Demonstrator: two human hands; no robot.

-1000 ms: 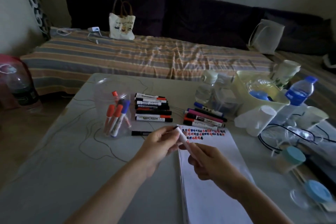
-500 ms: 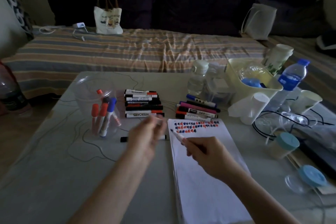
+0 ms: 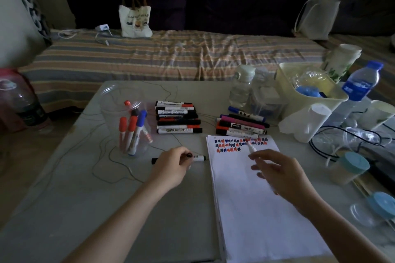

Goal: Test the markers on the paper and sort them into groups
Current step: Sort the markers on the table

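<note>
My right hand [image 3: 280, 174] holds an uncapped white marker [image 3: 253, 150], its tip over the rows of red, blue and black test marks at the top of the white paper pad [image 3: 256, 209]. My left hand [image 3: 171, 166] rests on the table left of the pad, fingers closed on the marker's small dark cap [image 3: 189, 155]. A black marker [image 3: 199, 158] lies under and behind that hand. A clear cup [image 3: 126, 121] holds red and blue markers. Two sorted groups lie behind the pad: a left stack [image 3: 178, 119] and a right stack [image 3: 241, 125].
Clear bottles [image 3: 242, 87], a cream bin [image 3: 310, 96], a blue-capped water bottle [image 3: 361, 83], paper cups, black cables and blue-lidded jars [image 3: 348, 168] crowd the table's right side. A striped sofa with a tote bag [image 3: 134, 17] lies beyond the grey table [image 3: 64, 188].
My hands pulled the cap off the marker and parted. The left hand dropped to the table with the cap; the right moved the marker's tip forward over the test marks.
</note>
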